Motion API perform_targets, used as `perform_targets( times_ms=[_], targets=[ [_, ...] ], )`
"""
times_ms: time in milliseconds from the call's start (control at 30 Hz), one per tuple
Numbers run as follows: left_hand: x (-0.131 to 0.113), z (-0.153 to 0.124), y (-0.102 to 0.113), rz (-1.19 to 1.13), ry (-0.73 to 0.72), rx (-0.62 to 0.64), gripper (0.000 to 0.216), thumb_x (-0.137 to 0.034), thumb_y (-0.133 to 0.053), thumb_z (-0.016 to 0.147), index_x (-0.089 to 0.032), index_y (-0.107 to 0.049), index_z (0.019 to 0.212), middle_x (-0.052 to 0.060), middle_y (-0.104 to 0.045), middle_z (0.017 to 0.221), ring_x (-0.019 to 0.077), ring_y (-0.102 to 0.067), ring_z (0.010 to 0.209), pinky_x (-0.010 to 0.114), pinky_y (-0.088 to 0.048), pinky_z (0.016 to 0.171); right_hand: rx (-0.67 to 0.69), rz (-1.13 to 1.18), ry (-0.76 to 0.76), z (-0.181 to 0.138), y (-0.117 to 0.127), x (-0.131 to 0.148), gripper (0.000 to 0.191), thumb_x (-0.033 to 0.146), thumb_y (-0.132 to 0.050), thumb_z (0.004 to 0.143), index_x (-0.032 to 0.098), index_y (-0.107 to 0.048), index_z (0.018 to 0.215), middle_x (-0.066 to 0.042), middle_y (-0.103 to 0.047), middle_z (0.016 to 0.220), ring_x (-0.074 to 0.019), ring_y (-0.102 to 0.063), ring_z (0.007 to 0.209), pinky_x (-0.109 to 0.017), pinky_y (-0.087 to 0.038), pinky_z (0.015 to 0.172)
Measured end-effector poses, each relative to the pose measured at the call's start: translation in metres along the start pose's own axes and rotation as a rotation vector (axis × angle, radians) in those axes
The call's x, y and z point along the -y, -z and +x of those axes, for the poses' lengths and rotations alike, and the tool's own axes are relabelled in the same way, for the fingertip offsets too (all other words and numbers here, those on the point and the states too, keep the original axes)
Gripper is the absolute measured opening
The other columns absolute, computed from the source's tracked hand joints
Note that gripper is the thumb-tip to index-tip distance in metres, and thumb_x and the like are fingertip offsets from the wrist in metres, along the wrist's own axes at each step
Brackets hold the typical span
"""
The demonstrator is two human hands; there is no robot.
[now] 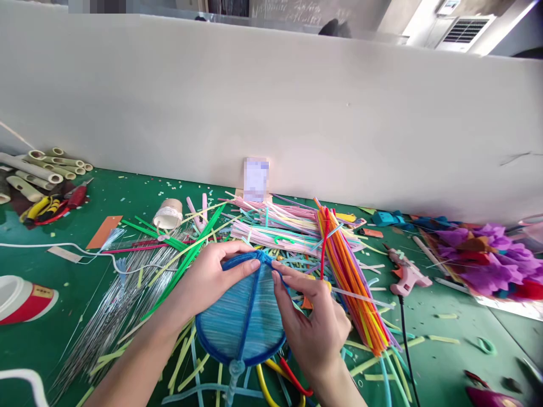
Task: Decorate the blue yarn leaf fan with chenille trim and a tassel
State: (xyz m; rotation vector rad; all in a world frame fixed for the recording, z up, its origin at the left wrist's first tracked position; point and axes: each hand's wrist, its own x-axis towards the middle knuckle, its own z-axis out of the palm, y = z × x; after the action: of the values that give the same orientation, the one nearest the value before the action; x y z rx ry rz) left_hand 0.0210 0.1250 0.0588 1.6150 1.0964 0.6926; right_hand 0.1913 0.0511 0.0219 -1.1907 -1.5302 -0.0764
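A round, translucent blue fan [224, 325] is between my hands, with a dark blue fuzzy rim, a centre spine and a pale blue twisted handle at the bottom. My left hand [229, 263] pinches its upper left rim, thumb in front. On the upper right rim, close to the top of the spine, the thumb and fingertips of my right hand [311, 308] are closed. A pale thin strip [360, 297] shows beside my right knuckles; whether I hold it cannot be made out. Pipe cleaners in pink and white [275, 234] lie behind the fan.
An orange and yellow pipe cleaner bundle [350, 282] and a pink glue gun [407, 271] lie right. Purple paper flowers [487, 257] are farther right. Metal wires [114, 305], a paper cup [25, 299], pliers [46, 209] and bamboo tubes [42, 169] are left. A white partition [271, 107] stands behind.
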Motion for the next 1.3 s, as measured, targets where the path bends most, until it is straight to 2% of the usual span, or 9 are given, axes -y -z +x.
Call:
perform_targets(
  times_ms=[133,367,533,767,900,1067,1300],
  targets=[
    [-0.001,0.0,0.001,-0.025,0.023,-0.002,0.027,-0.044,-0.07,0.086,-0.022,-0.074,0.101,0.0,-0.076,0.104,0.0218,-0.069,0.1,0.03,-0.05,0.088,0.046,0.033,-0.007,0.004,0.001,0.0,0.024,0.003,-0.071,0.085,0.018,-0.063,0.103,-0.005,-0.076,0.098,-0.0152,-0.073,0.09,-0.026,-0.058,0.085],
    [-0.006,-0.003,0.001,-0.016,0.011,0.002,0.027,-0.046,-0.07,0.086,-0.023,-0.074,0.1,0.0,-0.076,0.104,0.0216,-0.068,0.1,0.029,-0.05,0.088,0.086,-0.017,-0.013,0.007,0.001,-0.009,0.024,0.004,-0.07,0.086,0.02,-0.072,0.103,-0.005,-0.068,0.09,-0.0163,-0.065,0.081,-0.031,-0.055,0.075],
    [-0.008,-0.005,0.0,0.003,0.006,-0.006,0.027,-0.046,-0.069,0.087,-0.024,-0.074,0.101,0.0,-0.076,0.106,0.0218,-0.068,0.102,0.029,-0.05,0.09,0.108,-0.13,0.08,0.007,0.003,-0.005,0.024,0.005,-0.068,0.087,0.019,-0.071,0.106,-0.005,-0.067,0.087,-0.0165,-0.063,0.076,-0.032,-0.054,0.071],
    [-0.007,-0.006,-0.002,0.06,-0.042,-0.024,0.029,-0.047,-0.066,0.089,-0.023,-0.074,0.103,0.001,-0.076,0.11,0.0238,-0.068,0.105,0.03,-0.052,0.089,0.169,-0.17,0.093,0.013,0.004,0.001,0.015,0.009,-0.065,0.091,0.019,-0.068,0.102,-0.005,-0.066,0.085,-0.0171,-0.062,0.075,-0.031,-0.052,0.07],
    [-0.008,-0.008,-0.004,0.089,-0.028,-0.031,0.029,-0.047,-0.065,0.09,-0.024,-0.073,0.104,0.0,-0.076,0.11,0.0233,-0.067,0.105,0.028,-0.051,0.087,0.281,-0.213,0.102,0.024,0.008,0.005,0.009,0.01,-0.062,0.093,0.016,-0.067,0.098,-0.006,-0.064,0.085,-0.0191,-0.06,0.077,-0.033,-0.052,0.071],
    [-0.01,-0.009,-0.002,0.05,-0.023,-0.02,0.027,-0.046,-0.065,0.09,-0.023,-0.073,0.101,-0.001,-0.076,0.103,0.0216,-0.068,0.099,0.027,-0.051,0.083,0.469,-0.291,0.22,0.041,0.012,0.009,0.015,0.007,-0.054,0.095,0.012,-0.068,0.096,-0.01,-0.062,0.088,-0.023,-0.058,0.082,-0.037,-0.053,0.072],
    [-0.006,-0.004,0.002,-0.012,-0.02,-0.009,0.027,-0.045,-0.067,0.089,-0.021,-0.074,0.098,0.001,-0.076,0.102,0.022,-0.068,0.096,0.027,-0.051,0.081,0.409,-0.275,0.199,0.033,0.002,0.001,0.018,0.008,-0.052,0.096,0.013,-0.067,0.103,-0.01,-0.064,0.092,-0.0213,-0.056,0.084,-0.035,-0.054,0.073]
  ],
)
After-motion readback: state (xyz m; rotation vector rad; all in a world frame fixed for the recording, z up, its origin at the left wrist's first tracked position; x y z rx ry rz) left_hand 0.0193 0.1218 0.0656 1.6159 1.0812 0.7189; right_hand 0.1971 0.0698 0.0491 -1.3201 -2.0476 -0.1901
